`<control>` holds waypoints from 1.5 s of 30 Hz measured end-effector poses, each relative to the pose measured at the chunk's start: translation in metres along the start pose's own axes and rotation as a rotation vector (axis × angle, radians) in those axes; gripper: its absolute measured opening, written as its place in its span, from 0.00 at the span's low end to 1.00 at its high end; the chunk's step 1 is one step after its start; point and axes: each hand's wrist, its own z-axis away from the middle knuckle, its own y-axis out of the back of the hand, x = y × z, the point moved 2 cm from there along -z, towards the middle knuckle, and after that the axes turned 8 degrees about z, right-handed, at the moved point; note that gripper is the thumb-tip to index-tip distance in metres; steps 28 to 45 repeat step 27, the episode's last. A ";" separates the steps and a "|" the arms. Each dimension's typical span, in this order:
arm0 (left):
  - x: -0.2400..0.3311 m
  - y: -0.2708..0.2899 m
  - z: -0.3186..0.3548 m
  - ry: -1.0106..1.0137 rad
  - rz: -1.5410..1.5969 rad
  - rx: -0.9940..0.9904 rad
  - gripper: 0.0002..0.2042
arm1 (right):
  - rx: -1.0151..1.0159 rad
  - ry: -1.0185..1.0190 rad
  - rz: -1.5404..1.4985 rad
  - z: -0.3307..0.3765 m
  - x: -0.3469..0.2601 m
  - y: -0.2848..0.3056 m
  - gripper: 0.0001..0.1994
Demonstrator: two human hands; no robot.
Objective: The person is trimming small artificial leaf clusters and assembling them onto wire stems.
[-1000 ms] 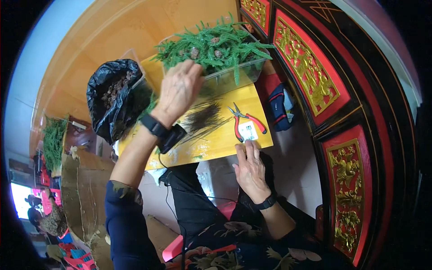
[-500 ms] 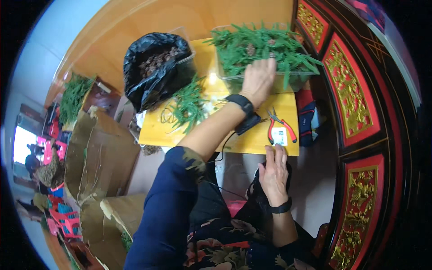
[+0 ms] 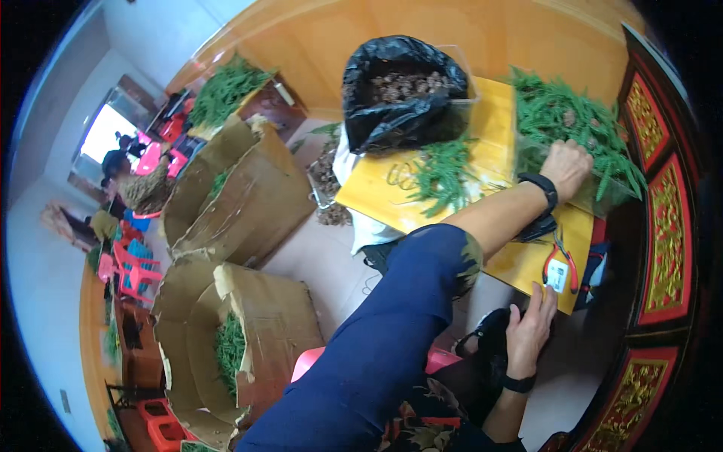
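My left hand point(image 3: 568, 167) is curled at the near side of a clear plastic bin point(image 3: 526, 157) full of green artificial pine sprigs point(image 3: 553, 102). Its fingertips point down and are hidden, so what they hold cannot be made out. A few brown pine cones point(image 3: 569, 117) lie among the sprigs. My right hand point(image 3: 529, 331) rests with fingers stretched out at the near edge of the yellow board point(image 3: 489, 273), holding nothing. Just beyond its fingertips lie red-handled pliers point(image 3: 575, 273) and a small white printed card point(image 3: 556, 276).
A black bag point(image 3: 399, 124) of pine cones lines another bin. Loose greenery point(image 3: 444, 175) and wire loops point(image 3: 401, 177) lie on the board. Open cardboard boxes point(image 3: 256, 196) stand left. A carved red-and-gold panel point(image 3: 666, 226) borders the right. Another person point(image 3: 147, 184) is far left.
The view has swung left, so the table appears farther right and more boxes show. My left hand has drawn back from the sprigs to the bin's near side. My right hand stays at the board's edge.
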 end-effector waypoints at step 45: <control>-0.019 0.484 0.236 0.487 -0.177 0.502 0.15 | 0.061 0.033 0.030 0.052 -0.008 -0.003 0.32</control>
